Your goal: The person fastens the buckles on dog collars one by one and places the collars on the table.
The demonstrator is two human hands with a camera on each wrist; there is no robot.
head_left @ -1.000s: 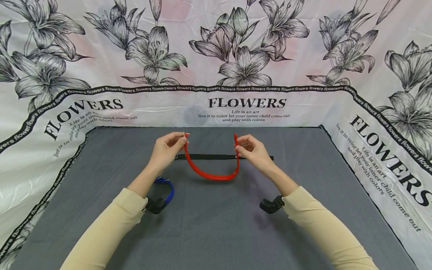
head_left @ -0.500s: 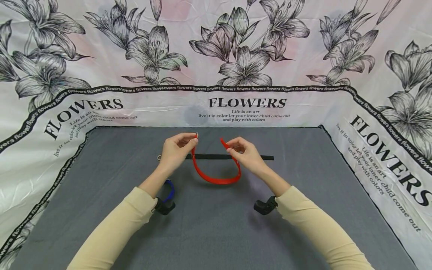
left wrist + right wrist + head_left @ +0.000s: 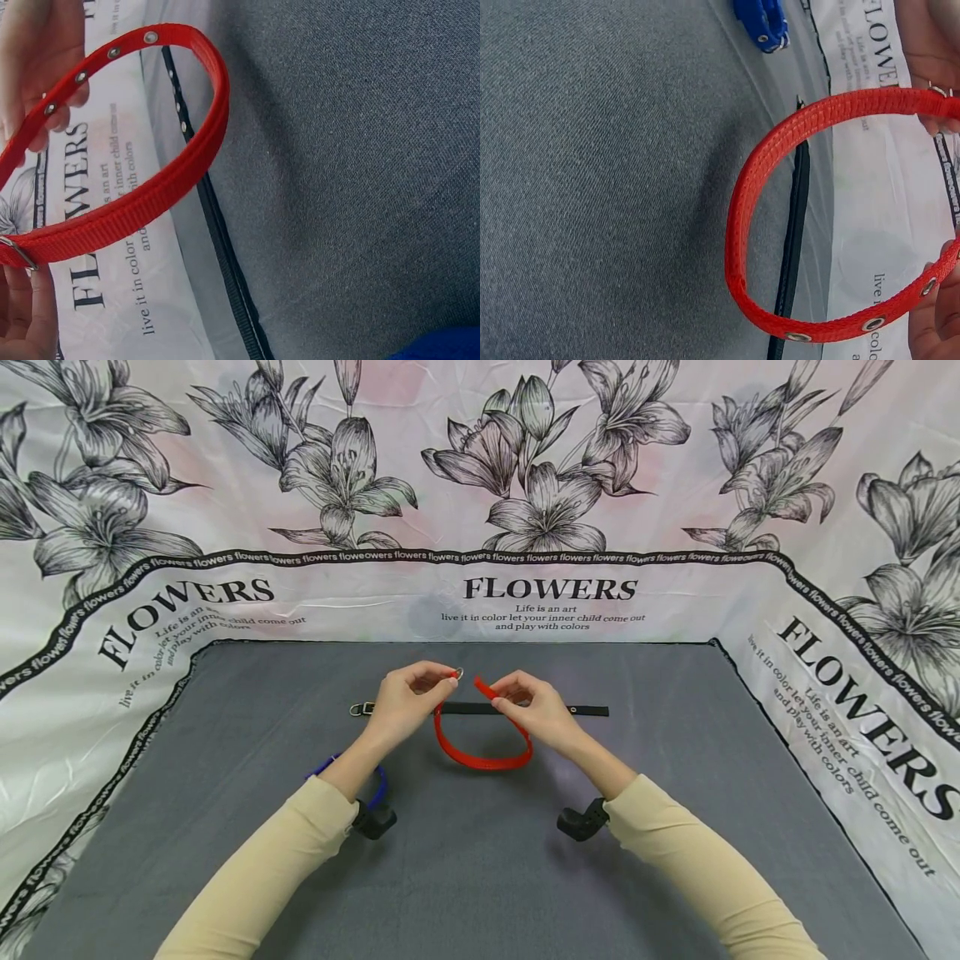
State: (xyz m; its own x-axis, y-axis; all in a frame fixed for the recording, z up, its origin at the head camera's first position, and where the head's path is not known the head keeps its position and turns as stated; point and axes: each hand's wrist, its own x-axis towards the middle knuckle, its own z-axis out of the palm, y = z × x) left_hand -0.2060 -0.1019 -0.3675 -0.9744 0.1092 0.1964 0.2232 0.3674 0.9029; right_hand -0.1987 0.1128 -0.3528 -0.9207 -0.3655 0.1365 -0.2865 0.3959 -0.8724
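Note:
A red collar [image 3: 483, 763] with metal eyelets hangs in a U between both hands, above the table. My left hand [image 3: 405, 697] pinches its buckle end, where a metal ring shows at the fingertips. The free end is pinched by my right hand [image 3: 534, 706], its tip pointing up and left toward the buckle. A small gap separates the two ends in the head view. In the left wrist view, eyelets line the upper part of the red collar [image 3: 172, 176]; the right wrist view shows the red collar [image 3: 742, 217] as a wide loop.
Behind the hands a black collar [image 3: 480, 708] lies straight across the grey table [image 3: 480, 860], its buckle at the left. A blue collar [image 3: 383, 787], curled in a loop, lies partly hidden under the left forearm. A flower-printed cloth [image 3: 555, 602] borders the table.
Both hands have moved inward and slightly nearer, bringing the red collar's two ends close together. The free end has tilted from upright to leftward.

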